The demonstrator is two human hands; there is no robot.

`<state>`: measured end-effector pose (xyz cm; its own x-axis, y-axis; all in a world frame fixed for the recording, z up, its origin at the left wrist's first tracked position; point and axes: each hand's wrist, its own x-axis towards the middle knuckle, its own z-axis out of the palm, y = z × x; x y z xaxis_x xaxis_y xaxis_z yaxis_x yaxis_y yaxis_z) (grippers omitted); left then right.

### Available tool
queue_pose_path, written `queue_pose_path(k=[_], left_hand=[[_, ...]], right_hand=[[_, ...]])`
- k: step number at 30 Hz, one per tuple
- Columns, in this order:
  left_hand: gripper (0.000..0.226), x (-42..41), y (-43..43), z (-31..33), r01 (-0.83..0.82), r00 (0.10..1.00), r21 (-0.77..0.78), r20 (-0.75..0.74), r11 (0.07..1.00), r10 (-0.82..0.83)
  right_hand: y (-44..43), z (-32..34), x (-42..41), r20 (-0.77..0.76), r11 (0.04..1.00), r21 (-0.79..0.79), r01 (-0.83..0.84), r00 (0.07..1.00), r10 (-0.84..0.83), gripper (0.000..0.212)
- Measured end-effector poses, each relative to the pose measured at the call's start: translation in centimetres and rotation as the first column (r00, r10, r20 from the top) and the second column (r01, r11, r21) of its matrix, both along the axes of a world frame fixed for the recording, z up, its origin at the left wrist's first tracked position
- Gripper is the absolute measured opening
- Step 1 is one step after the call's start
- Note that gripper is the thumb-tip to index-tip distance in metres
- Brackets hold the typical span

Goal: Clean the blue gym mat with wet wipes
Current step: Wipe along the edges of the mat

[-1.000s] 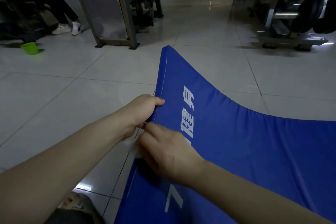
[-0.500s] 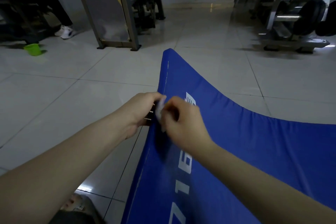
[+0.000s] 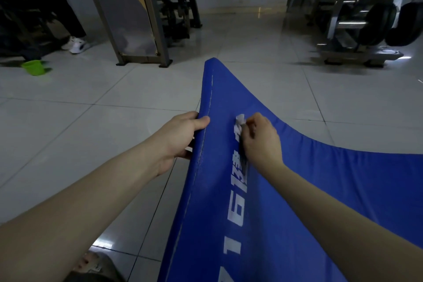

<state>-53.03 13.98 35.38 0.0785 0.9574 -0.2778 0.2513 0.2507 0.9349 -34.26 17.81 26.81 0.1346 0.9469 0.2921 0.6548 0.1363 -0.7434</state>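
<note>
The left hand is gripping the raised edge of the padded blue vinyl gym mat, fingers curled round it. The right hand is pinching a crumpled white wet wipe against the print; wiping is underway, and fresh areas probably come next.

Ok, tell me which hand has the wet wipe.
The right hand pinches the white wet wipe against the printed face of the blue mat; the left hand holds no wipe and only grips the mat's stitched edge.

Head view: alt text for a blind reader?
A person's left hand grips the raised edge of a blue gym mat while the right hand holds a white wet wipe against its printed surface, over a tiled floor.
</note>
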Motion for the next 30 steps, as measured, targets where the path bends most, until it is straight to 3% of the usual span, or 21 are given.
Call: queue_pose_path(k=[4,6,10,12,13,15,17,20,22,25,27,30], left_hand=[[0.024,-0.2,0.6,0.1,-0.028,0.999,0.048,-0.029,0.998,0.030],[0.024,-0.4,1.0,0.2,-0.077,0.996,0.061,-0.040,0.995,0.079],[0.025,-0.4,1.3,0.1,-0.127,0.990,0.066,-0.056,0.990,0.131],[0.026,-0.4,1.3,-0.1,-0.125,0.990,0.074,-0.055,0.989,0.129],[0.026,-0.4,1.4,-0.2,-0.123,0.990,0.082,-0.054,0.989,0.128],[0.027,-0.4,1.6,-0.1,-0.123,0.990,0.086,-0.054,0.989,0.128],[0.027,-0.2,1.8,0.1,-0.125,0.991,0.071,-0.032,0.990,0.128],[0.025,-0.1,2.1,0.2,-0.121,0.992,0.046,-0.010,0.992,0.122],[0.026,-0.2,2.5,0.3,-0.135,0.990,0.033,-0.021,0.990,0.136],[0.027,-0.5,3.1,0.5,-0.166,0.986,0.036,-0.028,0.986,0.167],[0.026,-0.3,3.1,0.7,-0.185,0.983,0.036,-0.008,0.982,0.185],[0.023,0.2,3.2,1.3,-0.196,0.979,0.020,0.064,0.980,0.195]], right_hand=[[-1.9,2.2,-2.6,-0.166,0.990,0.084,-0.117,0.978,0.129,0.027],[-4.9,3.2,-4.5,-0.139,0.956,0.140,-0.257,0.951,0.276,0.029],[-10.4,2.5,-5.6,0.207,0.744,0.250,-0.619,0.785,0.584,0.016],[-9.7,1.8,-4.8,0.363,0.667,0.289,-0.687,0.723,0.588,0.009],[-8.7,1.7,-4.3,0.363,0.691,0.306,-0.655,0.751,0.551,0.009],[-6.0,1.6,-2.8,0.220,0.845,0.264,-0.465,0.882,0.416,0.024],[-3.0,0.5,-0.4,0.110,0.971,0.084,-0.222,0.971,0.213,0.034],[-1.0,-1.2,1.6,0.098,0.992,-0.123,-0.005,0.995,0.017,0.031],[-1.4,-0.7,0.6,-0.037,0.989,-0.141,-0.041,0.999,0.036,0.023],[-4.3,1.9,-2.4,-0.283,0.968,-0.054,-0.244,0.934,0.219,0.015],[-6.6,3.9,-3.8,-0.320,0.918,0.063,-0.391,0.863,0.390,0.017],[-8.4,5.5,-4.1,-0.253,0.823,0.193,-0.534,0.784,0.567,0.008]])
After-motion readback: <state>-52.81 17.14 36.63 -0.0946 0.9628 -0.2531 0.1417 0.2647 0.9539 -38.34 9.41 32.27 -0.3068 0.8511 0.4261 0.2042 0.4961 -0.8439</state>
